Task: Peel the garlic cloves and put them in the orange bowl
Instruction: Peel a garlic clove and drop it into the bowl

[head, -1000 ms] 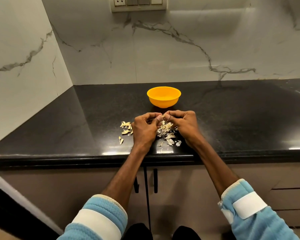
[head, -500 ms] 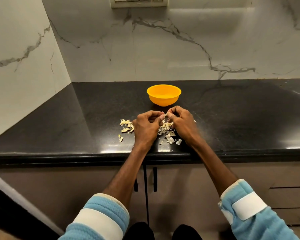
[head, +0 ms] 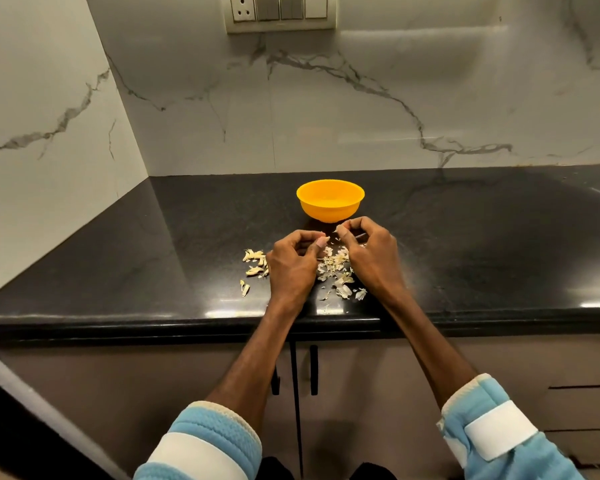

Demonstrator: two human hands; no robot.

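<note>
Fingertips, touching half a second ago, now drawn apart. Left hand (head: 293, 268) curled tight, contents hidden; cannot tell if clove inside. Right hand (head: 371, 258) pinches thin sliver (head: 360, 235), likely skin. Judgement: peel stripping off, clove not yet in orange bowl (head: 329, 202) just beyond. Peel scraps (head: 336, 271) on counter (head: 187, 237).

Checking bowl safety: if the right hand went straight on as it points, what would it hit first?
Probably the orange bowl, just beyond the knuckles of the right hand; the gap's depth is unclear.
</note>
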